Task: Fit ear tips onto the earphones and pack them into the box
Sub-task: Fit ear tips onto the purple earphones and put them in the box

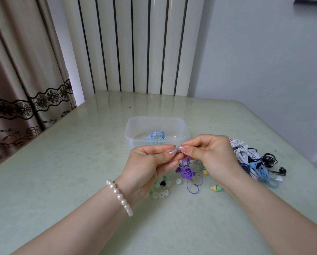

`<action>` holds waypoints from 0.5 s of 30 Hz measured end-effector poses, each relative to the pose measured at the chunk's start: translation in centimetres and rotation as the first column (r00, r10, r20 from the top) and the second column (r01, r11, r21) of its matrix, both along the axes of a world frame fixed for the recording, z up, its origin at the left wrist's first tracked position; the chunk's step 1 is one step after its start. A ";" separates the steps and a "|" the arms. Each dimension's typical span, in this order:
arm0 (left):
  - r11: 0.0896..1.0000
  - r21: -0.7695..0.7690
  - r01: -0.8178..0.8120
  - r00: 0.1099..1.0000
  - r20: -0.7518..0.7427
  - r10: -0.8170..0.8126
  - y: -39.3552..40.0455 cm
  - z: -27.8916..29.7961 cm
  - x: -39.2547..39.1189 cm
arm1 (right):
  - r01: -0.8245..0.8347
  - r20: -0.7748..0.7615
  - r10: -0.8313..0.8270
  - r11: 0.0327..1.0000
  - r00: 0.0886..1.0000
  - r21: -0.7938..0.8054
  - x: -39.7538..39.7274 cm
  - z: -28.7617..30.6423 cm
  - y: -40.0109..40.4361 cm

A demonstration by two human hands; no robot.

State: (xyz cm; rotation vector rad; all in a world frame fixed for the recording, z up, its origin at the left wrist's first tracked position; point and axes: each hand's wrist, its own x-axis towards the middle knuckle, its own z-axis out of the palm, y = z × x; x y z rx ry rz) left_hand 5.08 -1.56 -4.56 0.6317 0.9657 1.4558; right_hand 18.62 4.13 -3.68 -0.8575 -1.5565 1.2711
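Purple earphones (186, 169): light, limp cord; bud pinched by right hand (212, 153), soft tip by left hand (150, 161)

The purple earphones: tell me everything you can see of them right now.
The purple earphones are a thin, rubbery-looking purple cable wound in loose loops. Their top end is pinched between the fingertips of the left hand and the right hand, just in front of the clear plastic box. The coil hangs down from there; its lowest loops seem to reach the table. Whether a tip is fitted is hidden.
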 end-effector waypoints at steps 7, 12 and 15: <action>1.000 0.025 -0.006 1.000 -0.030 0.006 -0.2 0.1 0.2 | 0.020 -0.032 -0.020 1.000 0.999 0.000 -0.3 -0.1 -0.3; 0.999 0.031 -0.021 0.998 -0.053 0.022 -0.3 0.1 0.3 | 0.066 -0.033 -0.065 0.997 0.997 0.031 -0.5 -0.3 -0.6; 0.999 0.038 -0.020 0.999 -0.046 0.022 -0.3 0.1 0.4 | 0.126 -0.037 -0.124 0.989 0.992 0.075 -0.7 -0.5 -0.7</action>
